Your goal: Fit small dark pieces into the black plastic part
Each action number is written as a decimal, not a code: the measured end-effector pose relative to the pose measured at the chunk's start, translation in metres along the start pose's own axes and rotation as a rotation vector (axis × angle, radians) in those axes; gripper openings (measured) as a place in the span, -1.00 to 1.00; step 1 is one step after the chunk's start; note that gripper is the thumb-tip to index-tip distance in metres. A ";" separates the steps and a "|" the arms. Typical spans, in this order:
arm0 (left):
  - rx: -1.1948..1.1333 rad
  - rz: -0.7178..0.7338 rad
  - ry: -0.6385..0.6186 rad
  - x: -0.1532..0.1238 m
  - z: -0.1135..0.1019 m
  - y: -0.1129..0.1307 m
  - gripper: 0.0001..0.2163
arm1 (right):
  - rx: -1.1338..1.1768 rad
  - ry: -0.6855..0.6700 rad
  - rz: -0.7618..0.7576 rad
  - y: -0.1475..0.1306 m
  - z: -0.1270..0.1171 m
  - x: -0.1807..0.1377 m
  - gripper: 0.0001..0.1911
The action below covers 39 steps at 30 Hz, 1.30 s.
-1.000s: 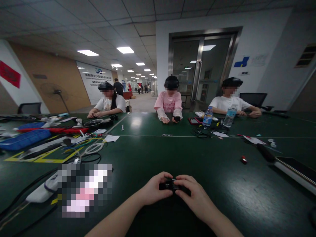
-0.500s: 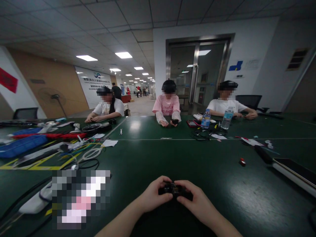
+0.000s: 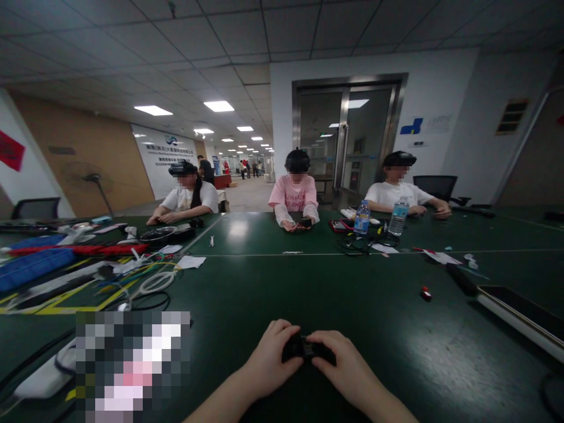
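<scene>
A small black object [image 3: 307, 349] is held up between my two hands, low in the middle of the head view. My left hand [image 3: 272, 355] pinches its left end, thumb below and fingers on top. On its right end, my right hand [image 3: 341, 359] grips in the same way. The fingers cover much of the object, and its exact kind is not clear. Dark green tabletop [image 3: 247, 294] lies beyond and around both hands.
Left are a pixelated patch, a white power strip [image 3: 46, 376], cables [image 3: 156, 284] and blue trays [image 3: 37, 269]. Right lie a small red item [image 3: 425, 293] and a flat device [image 3: 520, 320]. Two bottles [image 3: 399, 216] and several people sit across the table.
The view has tilted up and shifted a little. Both hands keep hold of the black object, which shows a slightly different side. The person opposite has moved their hands slightly.
</scene>
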State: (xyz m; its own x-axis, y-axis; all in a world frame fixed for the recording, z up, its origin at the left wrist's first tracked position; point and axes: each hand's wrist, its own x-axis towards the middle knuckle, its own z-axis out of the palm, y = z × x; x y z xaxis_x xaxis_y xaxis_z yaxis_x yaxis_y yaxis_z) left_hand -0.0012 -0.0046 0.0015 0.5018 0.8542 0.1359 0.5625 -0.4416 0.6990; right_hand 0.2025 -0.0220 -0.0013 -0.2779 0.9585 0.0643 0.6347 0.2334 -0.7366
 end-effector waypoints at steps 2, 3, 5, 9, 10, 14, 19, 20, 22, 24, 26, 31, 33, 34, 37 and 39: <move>-0.017 0.007 -0.005 0.000 0.000 -0.002 -0.50 | 0.016 0.012 -0.004 -0.001 0.000 -0.001 -0.65; -0.018 0.008 -0.006 0.000 0.000 -0.002 -0.49 | 0.020 0.017 -0.005 -0.002 0.000 -0.001 -0.65; -0.010 0.009 -0.007 0.001 0.001 -0.003 -0.51 | 0.017 0.022 -0.006 -0.002 0.000 -0.002 -0.64; 0.023 0.018 -0.009 0.001 0.003 -0.004 -0.59 | 0.000 0.034 -0.013 -0.005 0.001 -0.003 -0.65; 0.032 0.026 -0.007 0.001 0.003 -0.005 -0.60 | 0.000 0.035 -0.015 -0.006 0.001 -0.003 -0.66; 0.042 0.078 0.005 0.000 0.003 -0.005 -0.59 | -0.017 0.014 -0.040 -0.009 0.001 -0.002 -0.74; 0.039 0.088 -0.018 -0.001 0.001 -0.004 -0.48 | -0.025 0.000 -0.009 -0.008 0.000 -0.001 -0.76; 0.041 0.079 -0.021 -0.001 0.001 -0.003 -0.47 | -0.024 -0.003 -0.004 -0.008 0.000 -0.001 -0.76; 0.046 0.058 -0.018 -0.001 0.001 -0.002 -0.48 | -0.020 -0.004 -0.004 -0.007 0.001 -0.001 -0.76; 0.051 0.046 -0.015 0.000 0.001 -0.002 -0.51 | -0.017 -0.005 -0.013 -0.007 0.001 -0.001 -0.76; 0.054 0.046 -0.019 0.000 0.001 -0.001 -0.56 | -0.018 -0.005 -0.016 -0.007 0.000 -0.001 -0.76; 0.049 0.044 -0.020 0.001 0.000 0.000 -0.59 | -0.017 -0.023 -0.024 -0.006 -0.001 -0.001 -0.73; 0.036 0.038 -0.031 0.000 -0.002 0.001 -0.58 | -0.012 -0.018 -0.025 -0.004 -0.001 -0.001 -0.70; 0.027 0.035 -0.035 -0.001 -0.003 0.002 -0.57 | -0.006 -0.015 -0.027 -0.003 -0.001 -0.001 -0.68; -0.004 0.041 -0.041 -0.002 -0.005 0.004 -0.56 | 0.026 -0.001 -0.036 -0.001 -0.001 -0.001 -0.64; -0.018 0.059 -0.043 -0.003 -0.005 0.003 -0.58 | 0.041 0.006 -0.045 0.000 -0.001 -0.001 -0.65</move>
State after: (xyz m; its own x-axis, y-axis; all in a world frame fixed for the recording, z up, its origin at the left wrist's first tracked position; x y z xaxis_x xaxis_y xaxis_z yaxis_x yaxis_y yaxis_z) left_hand -0.0043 -0.0069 0.0069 0.5620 0.8139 0.1475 0.5192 -0.4859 0.7031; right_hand 0.2036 -0.0229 -0.0007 -0.3013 0.9481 0.1020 0.5919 0.2698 -0.7595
